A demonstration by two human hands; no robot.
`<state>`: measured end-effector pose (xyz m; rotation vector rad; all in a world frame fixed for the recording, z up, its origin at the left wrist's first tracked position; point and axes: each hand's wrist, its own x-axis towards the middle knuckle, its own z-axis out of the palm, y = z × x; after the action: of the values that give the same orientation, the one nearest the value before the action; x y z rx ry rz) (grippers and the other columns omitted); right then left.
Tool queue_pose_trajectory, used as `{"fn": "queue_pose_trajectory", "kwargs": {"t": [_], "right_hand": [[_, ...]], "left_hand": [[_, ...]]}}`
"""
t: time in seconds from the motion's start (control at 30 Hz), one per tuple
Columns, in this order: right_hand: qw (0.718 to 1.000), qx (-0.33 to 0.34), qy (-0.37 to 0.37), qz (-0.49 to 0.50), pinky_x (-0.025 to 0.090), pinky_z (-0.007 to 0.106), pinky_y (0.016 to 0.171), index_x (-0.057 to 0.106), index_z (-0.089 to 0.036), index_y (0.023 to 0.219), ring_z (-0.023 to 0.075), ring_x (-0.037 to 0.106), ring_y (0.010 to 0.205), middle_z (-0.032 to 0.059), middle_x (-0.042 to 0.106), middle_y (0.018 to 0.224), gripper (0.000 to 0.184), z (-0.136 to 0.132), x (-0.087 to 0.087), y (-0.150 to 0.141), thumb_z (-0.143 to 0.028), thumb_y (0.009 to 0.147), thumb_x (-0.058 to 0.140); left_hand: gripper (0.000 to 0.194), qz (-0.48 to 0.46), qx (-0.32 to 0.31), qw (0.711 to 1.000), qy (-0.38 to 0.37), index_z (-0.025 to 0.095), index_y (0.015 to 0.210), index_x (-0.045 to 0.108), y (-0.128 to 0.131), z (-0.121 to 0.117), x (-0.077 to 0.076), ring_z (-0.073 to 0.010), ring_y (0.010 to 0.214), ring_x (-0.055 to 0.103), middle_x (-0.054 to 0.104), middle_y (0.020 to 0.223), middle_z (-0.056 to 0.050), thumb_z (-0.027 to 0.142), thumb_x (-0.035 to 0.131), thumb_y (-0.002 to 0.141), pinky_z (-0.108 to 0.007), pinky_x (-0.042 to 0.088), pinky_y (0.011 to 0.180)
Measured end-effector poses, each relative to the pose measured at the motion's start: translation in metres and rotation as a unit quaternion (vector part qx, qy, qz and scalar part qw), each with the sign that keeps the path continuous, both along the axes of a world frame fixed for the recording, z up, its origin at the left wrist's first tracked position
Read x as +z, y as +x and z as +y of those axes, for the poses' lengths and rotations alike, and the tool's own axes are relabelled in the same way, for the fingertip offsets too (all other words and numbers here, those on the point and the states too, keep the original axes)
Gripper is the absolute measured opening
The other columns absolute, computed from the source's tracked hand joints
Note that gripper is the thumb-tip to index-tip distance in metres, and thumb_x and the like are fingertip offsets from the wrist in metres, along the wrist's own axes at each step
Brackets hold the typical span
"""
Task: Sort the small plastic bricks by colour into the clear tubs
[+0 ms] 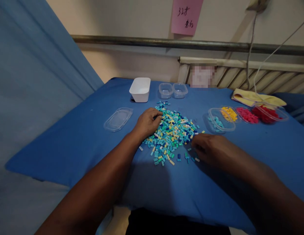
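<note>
A heap of small plastic bricks in teal, yellow, white and blue lies on the blue cloth. My left hand rests on the heap's left edge, fingers curled into the bricks. My right hand sits palm down at the heap's lower right, fingers bent over a few loose pieces; what they hold is hidden.
Clear trays to the right hold teal bricks, yellow bricks, pink bricks and red bricks. A white tub, two small clear cups and a clear lid stand behind and left. A yellow cloth lies far right.
</note>
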<state>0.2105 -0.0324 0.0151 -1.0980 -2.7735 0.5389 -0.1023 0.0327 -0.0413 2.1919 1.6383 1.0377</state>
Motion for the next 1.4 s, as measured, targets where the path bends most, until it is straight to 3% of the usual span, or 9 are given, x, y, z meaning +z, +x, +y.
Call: {"fn": "queue_pose_trajectory", "kwargs": {"t": [0.23,0.5,0.6,0.73,0.83,1.03,1.17,1.3,1.4], "right_hand": [[1.000,0.030,-0.007,-0.005,0.040,0.031,0.072,0.057,-0.022,0.084,0.0184,0.061,0.078,0.0033,0.066,0.084,0.021,-0.003,-0.006,-0.016,-0.007,0.098,0.054],[0.999,0.023,0.004,0.033,0.045,0.031,0.077,0.068,-0.022,0.093,0.0207,0.067,0.085,0.0051,0.072,0.091,0.016,0.004,-0.011,-0.012,-0.009,0.095,0.058],[0.990,-0.080,0.089,0.069,0.049,0.035,0.077,0.074,-0.022,0.104,0.0249,0.072,0.088,0.0084,0.077,0.099,0.015,0.016,0.001,0.010,-0.018,0.096,0.061],[0.938,-0.253,0.225,0.072,0.056,0.044,0.082,0.078,-0.019,0.110,0.0326,0.076,0.094,0.0141,0.080,0.104,0.021,0.041,0.010,0.044,-0.027,0.096,0.064],[0.926,-0.274,0.255,0.050,0.059,0.050,0.090,0.080,-0.018,0.114,0.0361,0.076,0.105,0.0166,0.081,0.111,0.025,0.054,0.002,0.061,-0.029,0.099,0.063],[0.940,-0.194,0.265,0.089,0.059,0.052,0.099,0.081,-0.021,0.115,0.0354,0.077,0.111,0.0158,0.082,0.116,0.029,0.045,-0.011,0.050,-0.034,0.110,0.056],[0.971,-0.025,0.187,0.148,0.060,0.051,0.105,0.081,-0.022,0.122,0.0325,0.076,0.117,0.0151,0.081,0.126,0.028,0.023,-0.016,0.011,-0.030,0.111,0.057],[0.972,0.116,0.137,0.148,0.051,0.057,0.122,0.076,-0.023,0.140,0.0334,0.064,0.144,0.0149,0.073,0.148,0.033,0.010,-0.030,-0.014,-0.029,0.113,0.057],[0.979,0.115,0.118,0.123,0.042,0.061,0.130,0.067,-0.020,0.155,0.0351,0.049,0.159,0.0171,0.060,0.165,0.045,0.006,-0.037,-0.014,-0.035,0.115,0.055]], "left_hand": [[0.024,-0.008,0.003,1.000,-0.003,0.023,0.111,0.081,0.000,0.000,-0.001,-0.0254,0.117,0.073,0.078,0.116,-0.007,0.028,0.061,0.100,-0.043,0.058,0.110],[0.024,-0.002,0.003,1.000,-0.002,0.023,0.111,0.081,-0.001,0.001,0.000,-0.0257,0.117,0.073,0.078,0.116,-0.007,0.029,0.062,0.099,-0.044,0.057,0.110],[0.024,-0.003,0.000,1.000,-0.001,0.022,0.111,0.081,0.000,0.001,0.000,-0.0260,0.117,0.073,0.078,0.116,-0.008,0.029,0.061,0.100,-0.044,0.057,0.110],[0.024,0.004,-0.006,1.000,-0.001,0.022,0.111,0.081,-0.001,0.001,-0.001,-0.0262,0.118,0.072,0.078,0.116,-0.008,0.029,0.060,0.100,-0.044,0.057,0.110],[0.025,0.010,0.003,1.000,0.000,0.023,0.112,0.081,-0.002,0.001,-0.002,-0.0266,0.117,0.072,0.078,0.117,-0.008,0.030,0.060,0.100,-0.045,0.057,0.111],[0.024,0.017,-0.003,1.000,-0.001,0.022,0.110,0.081,-0.002,0.001,0.000,-0.0262,0.117,0.073,0.079,0.116,-0.008,0.029,0.060,0.100,-0.045,0.058,0.110],[0.029,0.025,0.001,0.999,0.034,0.020,0.116,0.080,0.003,-0.008,0.019,-0.0265,0.124,0.071,0.079,0.124,-0.011,0.032,0.055,0.106,-0.045,0.055,0.116],[0.042,0.103,-0.078,0.992,0.005,0.021,0.139,0.073,0.015,-0.042,0.051,-0.0279,0.149,0.058,0.068,0.153,-0.013,0.039,0.046,0.113,-0.050,0.043,0.130],[0.057,0.199,-0.139,0.969,-0.044,0.024,0.163,0.055,0.019,-0.082,0.065,-0.0290,0.166,0.039,0.047,0.175,-0.012,0.052,0.045,0.114,-0.052,0.031,0.137]]}}
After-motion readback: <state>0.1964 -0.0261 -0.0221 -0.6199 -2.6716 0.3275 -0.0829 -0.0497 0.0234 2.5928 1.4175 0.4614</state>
